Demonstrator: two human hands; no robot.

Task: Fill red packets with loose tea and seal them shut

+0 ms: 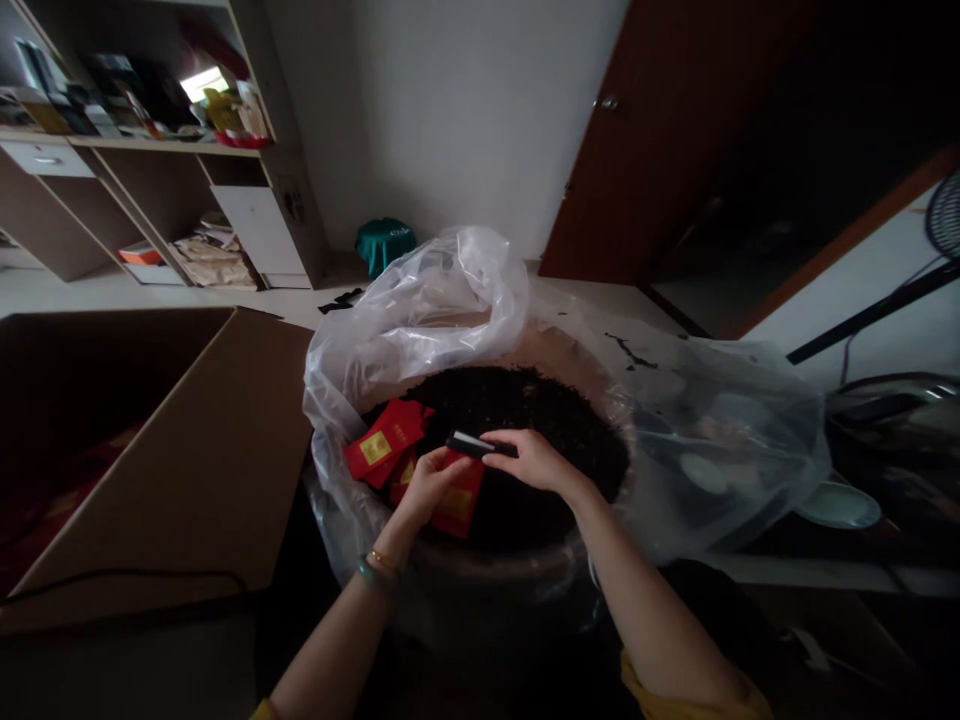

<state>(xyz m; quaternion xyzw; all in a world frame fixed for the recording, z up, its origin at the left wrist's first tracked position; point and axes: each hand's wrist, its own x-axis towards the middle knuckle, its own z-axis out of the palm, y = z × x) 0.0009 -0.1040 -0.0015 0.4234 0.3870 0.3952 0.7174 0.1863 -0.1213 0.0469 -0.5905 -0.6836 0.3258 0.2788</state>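
A wide tub lined with a clear plastic bag (420, 345) stands in front of me, filled with dark, loose, leaf-like bits (517, 400). Over it, my left hand (426, 490) pinches a red packet (457, 508). My right hand (536, 462) is closed on a small black tool with a pale strip on top (471, 444), which looks like a stapler. The tool sits across the packet's upper edge, close to the left fingertips. More red packets with gold labels (386, 440) lie on the dark bits to the left.
At the left is an open cardboard box (172, 450) with red items inside. Loose plastic sheeting (720, 440) spreads to the right, near a pale dish (838, 505). Behind are a shelf unit (251, 220), a green bag-like item (385, 245), a brown door (660, 130) and a fan (943, 215).
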